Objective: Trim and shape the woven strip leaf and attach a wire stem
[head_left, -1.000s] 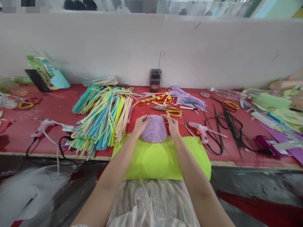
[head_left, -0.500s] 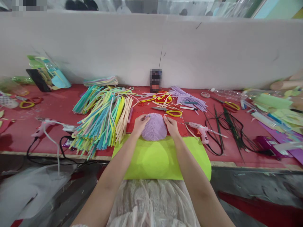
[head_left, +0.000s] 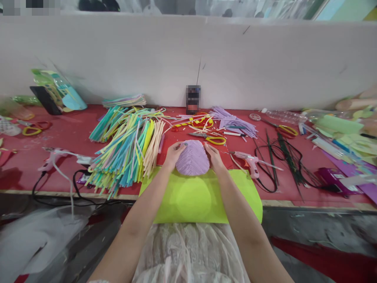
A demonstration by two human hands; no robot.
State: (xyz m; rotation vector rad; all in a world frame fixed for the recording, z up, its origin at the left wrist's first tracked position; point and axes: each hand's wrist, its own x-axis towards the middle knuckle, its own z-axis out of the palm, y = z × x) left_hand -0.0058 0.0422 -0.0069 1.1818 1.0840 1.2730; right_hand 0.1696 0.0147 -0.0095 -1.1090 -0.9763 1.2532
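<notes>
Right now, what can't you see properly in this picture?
All in the head view:
- Box at the wall: blurred out.
- Whether the left hand and right hand grip the purple piece or only press it: fingertips too small.
- Green sheets: cut off by the right edge.

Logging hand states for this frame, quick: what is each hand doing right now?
Left hand: closed on the left edge of the lilac ribbed piece.
Right hand: closed on its right edge.

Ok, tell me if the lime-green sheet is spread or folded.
Spread: the lime-green sheet lies open, no crease visible, its near part overhanging the table edge.
</notes>
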